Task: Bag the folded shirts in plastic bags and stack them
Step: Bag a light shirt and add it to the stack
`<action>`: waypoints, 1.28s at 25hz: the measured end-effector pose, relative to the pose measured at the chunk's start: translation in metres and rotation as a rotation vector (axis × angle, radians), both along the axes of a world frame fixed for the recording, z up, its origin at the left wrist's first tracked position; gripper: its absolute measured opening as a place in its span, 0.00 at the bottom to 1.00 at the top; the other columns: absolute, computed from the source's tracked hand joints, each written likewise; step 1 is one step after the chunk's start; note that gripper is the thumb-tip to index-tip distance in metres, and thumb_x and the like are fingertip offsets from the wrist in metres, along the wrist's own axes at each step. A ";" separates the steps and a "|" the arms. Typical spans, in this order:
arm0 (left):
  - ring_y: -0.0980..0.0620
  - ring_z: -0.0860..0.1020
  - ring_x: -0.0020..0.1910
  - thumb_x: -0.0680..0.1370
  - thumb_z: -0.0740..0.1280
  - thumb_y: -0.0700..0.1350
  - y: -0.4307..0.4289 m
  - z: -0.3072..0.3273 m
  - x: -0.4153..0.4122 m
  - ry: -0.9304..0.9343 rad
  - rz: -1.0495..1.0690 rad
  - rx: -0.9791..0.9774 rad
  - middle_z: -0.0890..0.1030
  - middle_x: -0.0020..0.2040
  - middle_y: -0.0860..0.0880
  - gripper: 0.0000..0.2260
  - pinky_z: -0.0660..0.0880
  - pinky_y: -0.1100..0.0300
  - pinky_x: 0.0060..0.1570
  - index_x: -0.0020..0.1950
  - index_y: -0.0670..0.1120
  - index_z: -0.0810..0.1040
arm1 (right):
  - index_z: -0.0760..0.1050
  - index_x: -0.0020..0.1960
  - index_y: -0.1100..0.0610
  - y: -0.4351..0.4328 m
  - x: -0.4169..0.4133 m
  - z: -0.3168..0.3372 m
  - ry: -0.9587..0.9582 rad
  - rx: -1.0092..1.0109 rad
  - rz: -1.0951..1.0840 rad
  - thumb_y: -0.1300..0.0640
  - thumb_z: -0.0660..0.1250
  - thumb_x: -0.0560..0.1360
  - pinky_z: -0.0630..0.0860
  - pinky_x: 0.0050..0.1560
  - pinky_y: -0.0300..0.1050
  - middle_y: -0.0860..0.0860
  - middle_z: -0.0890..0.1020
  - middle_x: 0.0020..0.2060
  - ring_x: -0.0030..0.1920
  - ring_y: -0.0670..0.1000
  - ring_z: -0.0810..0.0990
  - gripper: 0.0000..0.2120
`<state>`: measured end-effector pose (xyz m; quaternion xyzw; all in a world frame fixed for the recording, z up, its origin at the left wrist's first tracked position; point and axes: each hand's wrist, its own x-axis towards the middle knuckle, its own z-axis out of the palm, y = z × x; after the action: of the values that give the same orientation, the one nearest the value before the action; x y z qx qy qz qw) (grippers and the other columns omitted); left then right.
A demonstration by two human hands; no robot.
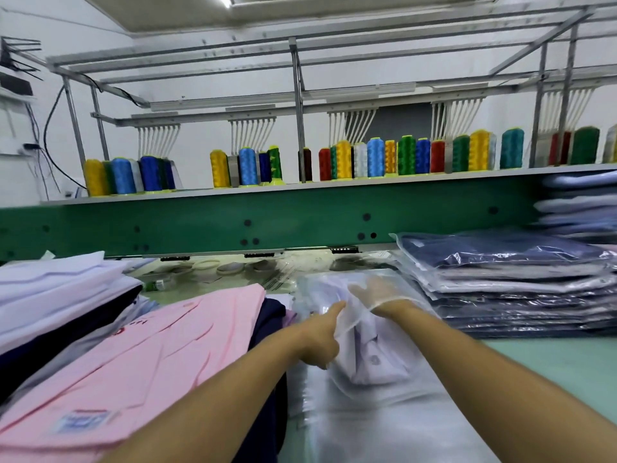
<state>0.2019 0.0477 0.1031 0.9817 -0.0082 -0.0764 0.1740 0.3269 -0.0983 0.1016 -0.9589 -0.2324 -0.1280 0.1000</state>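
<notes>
Behind the work table runs a green machine beam, and on the shelf above it stand many coloured thread cones.

At the centre of the table lies a pale lilac folded shirt, partly inside a clear plastic bag. The bag mouth opens toward the person. The near end of the shirt, with a button visible, comes out from it, so the long axis of the shirt runs away from the person.

The left hand pinches the left edge of the bag mouth, with the thumb pointing up and the other fingers curled under the film. The right hand is deep inside the bag, beyond the shirt's near end. Through the plastic its fingers look stretched and a little spread, though the film blurs them.

I judge that the step is to pull the bag over the shirt. The left hand is nearer to the mouth, so it would draw the film toward the person.

The stack of bagged shirts stands just to the right. On the left lies a pink shirt on a pile not yet bagged.
</notes>
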 end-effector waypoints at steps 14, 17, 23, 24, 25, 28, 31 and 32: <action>0.40 0.75 0.62 0.80 0.62 0.47 -0.012 -0.042 -0.013 -0.030 -0.078 0.651 0.74 0.66 0.42 0.22 0.72 0.51 0.52 0.73 0.44 0.64 | 0.62 0.77 0.42 -0.074 -0.040 -0.076 0.289 -0.344 0.113 0.36 0.41 0.83 0.43 0.79 0.54 0.46 0.56 0.80 0.81 0.54 0.51 0.26; 0.42 0.75 0.64 0.84 0.56 0.50 -0.017 -0.046 -0.014 -0.006 -0.040 0.860 0.75 0.67 0.44 0.17 0.66 0.52 0.50 0.70 0.46 0.71 | 0.64 0.79 0.51 -0.087 -0.060 -0.067 0.399 -0.277 0.218 0.33 0.43 0.82 0.48 0.80 0.48 0.51 0.58 0.81 0.81 0.52 0.53 0.34; 0.39 0.75 0.60 0.80 0.62 0.39 -0.016 -0.045 -0.020 -0.158 -0.140 0.724 0.74 0.63 0.41 0.14 0.70 0.49 0.45 0.65 0.41 0.69 | 0.73 0.48 0.59 -0.108 -0.080 -0.038 0.289 -0.281 0.363 0.53 0.62 0.81 0.72 0.54 0.52 0.56 0.78 0.48 0.48 0.55 0.74 0.09; 0.38 0.77 0.56 0.79 0.61 0.35 -0.017 -0.045 -0.020 -0.165 -0.182 0.738 0.75 0.60 0.40 0.12 0.68 0.50 0.42 0.62 0.40 0.70 | 0.73 0.45 0.58 -0.113 -0.082 -0.032 0.264 -0.242 0.391 0.54 0.63 0.80 0.73 0.49 0.51 0.55 0.78 0.43 0.42 0.53 0.73 0.09; 0.38 0.78 0.54 0.78 0.60 0.33 -0.017 -0.045 -0.020 -0.169 -0.200 0.762 0.76 0.58 0.39 0.12 0.66 0.50 0.40 0.61 0.40 0.70 | 0.76 0.44 0.57 -0.117 -0.085 -0.027 0.241 -0.174 0.402 0.55 0.64 0.80 0.74 0.47 0.49 0.52 0.80 0.39 0.39 0.50 0.74 0.08; 0.38 0.78 0.54 0.79 0.58 0.31 -0.014 -0.044 -0.019 -0.178 -0.183 0.797 0.77 0.58 0.39 0.12 0.67 0.52 0.41 0.61 0.39 0.71 | 0.76 0.48 0.45 -0.131 -0.089 -0.024 0.012 0.025 0.357 0.49 0.69 0.76 0.75 0.40 0.40 0.39 0.81 0.36 0.38 0.41 0.78 0.03; 0.37 0.78 0.55 0.80 0.56 0.32 -0.014 -0.041 -0.020 -0.168 -0.165 0.817 0.76 0.58 0.39 0.12 0.66 0.51 0.41 0.61 0.39 0.71 | 0.65 0.53 0.41 -0.147 -0.080 -0.037 -0.197 -0.105 0.243 0.41 0.69 0.74 0.66 0.34 0.41 0.38 0.71 0.45 0.41 0.44 0.71 0.15; 0.37 0.78 0.54 0.80 0.56 0.33 -0.014 -0.040 -0.022 -0.169 -0.165 0.814 0.76 0.58 0.39 0.11 0.66 0.51 0.40 0.61 0.40 0.70 | 0.65 0.55 0.43 -0.151 -0.076 -0.043 -0.150 -0.149 0.210 0.44 0.68 0.75 0.67 0.35 0.43 0.40 0.70 0.48 0.43 0.47 0.73 0.14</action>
<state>0.1802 0.0332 0.0630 0.9692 -0.0701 -0.0061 -0.2359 0.2507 -0.2489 0.0591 -0.9219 -0.3472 -0.1705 0.0238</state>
